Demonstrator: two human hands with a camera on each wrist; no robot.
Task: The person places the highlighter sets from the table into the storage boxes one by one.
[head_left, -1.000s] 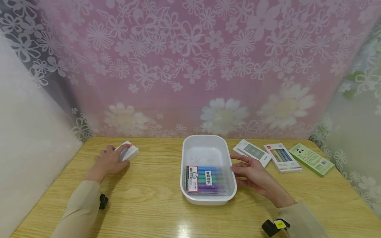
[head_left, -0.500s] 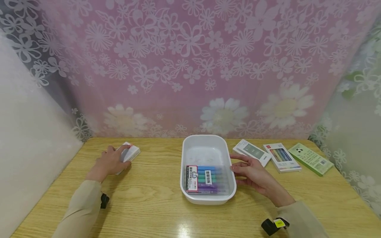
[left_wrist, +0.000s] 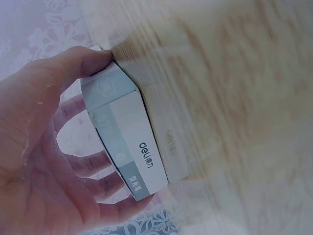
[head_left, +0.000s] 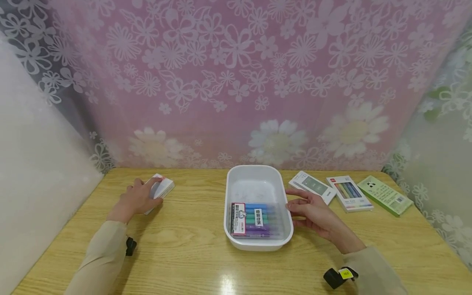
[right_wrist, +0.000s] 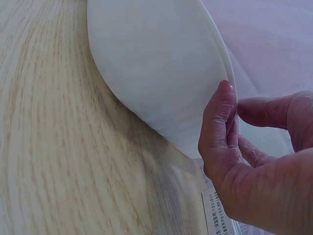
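Note:
At the left of the table, my left hand (head_left: 137, 200) grips a small white and grey highlighter box (head_left: 161, 188). The left wrist view shows the thumb at one end of the box (left_wrist: 128, 132) and the fingers curled behind it; it sits at the table surface. In the middle stands a white plastic tray (head_left: 236, 174) holding a clear pack of blue, green and purple pens (head_left: 256, 220). My right hand (head_left: 318, 215) pinches the tray's right rim. In the right wrist view, fingers press the outer wall of the tray (right_wrist: 156, 63), with another digit across the rim.
Right of the tray lie a white box with a grey-green panel (head_left: 312, 187), a white box with a window showing coloured sticks (head_left: 349, 194) and a green box (head_left: 385, 196). A flowered pink curtain (head_left: 221, 90) hangs behind the wooden table (head_left: 184, 262).
The highlighter box has shifted slightly under my left hand, and its near lower corner now shows below the thumb. My right hand and the tray stay in place.

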